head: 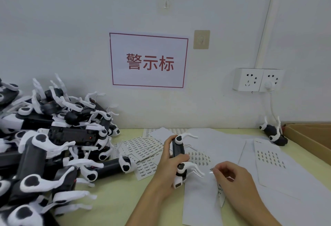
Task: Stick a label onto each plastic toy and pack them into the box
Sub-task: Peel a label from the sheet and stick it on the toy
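The left hand (165, 161) grips a black-and-white plastic toy (179, 161) upright above the tabletop (114, 206); just beside it the right hand (231, 177) pinches a small label (211, 169); label sheets (270, 157) lie beyond the hands; a heap of toys (50, 139) sits left of them; the box (311, 136) stands far right.

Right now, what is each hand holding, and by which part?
The left hand grips a toy around its dark body, mid-length. The right hand pinches a small label at its edge between the fingertips.
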### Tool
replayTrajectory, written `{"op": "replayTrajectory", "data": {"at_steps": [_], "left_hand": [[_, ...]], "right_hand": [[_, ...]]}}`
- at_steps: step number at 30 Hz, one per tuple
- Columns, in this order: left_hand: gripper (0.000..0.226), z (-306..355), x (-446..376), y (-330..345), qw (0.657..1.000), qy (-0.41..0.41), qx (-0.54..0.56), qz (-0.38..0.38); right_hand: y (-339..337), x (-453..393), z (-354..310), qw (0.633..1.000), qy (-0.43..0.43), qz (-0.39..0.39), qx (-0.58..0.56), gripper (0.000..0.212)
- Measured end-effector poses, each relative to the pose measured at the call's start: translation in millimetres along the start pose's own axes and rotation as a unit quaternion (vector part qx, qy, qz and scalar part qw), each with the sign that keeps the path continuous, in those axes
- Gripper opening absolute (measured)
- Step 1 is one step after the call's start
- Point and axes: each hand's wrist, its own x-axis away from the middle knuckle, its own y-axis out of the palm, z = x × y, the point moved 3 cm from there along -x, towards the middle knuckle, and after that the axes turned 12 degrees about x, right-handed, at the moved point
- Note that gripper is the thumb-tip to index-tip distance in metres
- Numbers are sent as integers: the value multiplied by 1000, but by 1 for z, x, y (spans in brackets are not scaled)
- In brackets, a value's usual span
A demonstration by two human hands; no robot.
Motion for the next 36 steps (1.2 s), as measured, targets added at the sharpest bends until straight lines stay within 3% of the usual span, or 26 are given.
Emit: {"op": "replayTrajectory", "data": {"at_steps": [5,13,19,25,31,36], "left_hand": [[65,-1,4,5,991,59,-118,36],[67,4,8,7,988,65,-142,16],[67,5,11,9,993,39,-107,-23],[61,6,8,9,996,0,-94,-10],[64,4,2,4,999,-32,-19,-35],[65,6,1,4,997,-45,1,-65]], "right_hand": [[5,4,-6,999,-40,4,15,22],[9,7,-12,993,-107,3,54,29],[9,9,-14,984,-135,22,110,27],[5,6,-31,978,-159,59,119,23],[10,-29,-59,990,-126,-34,54,16],[9,-61,-79,987,-142,-53,54,12]]}}
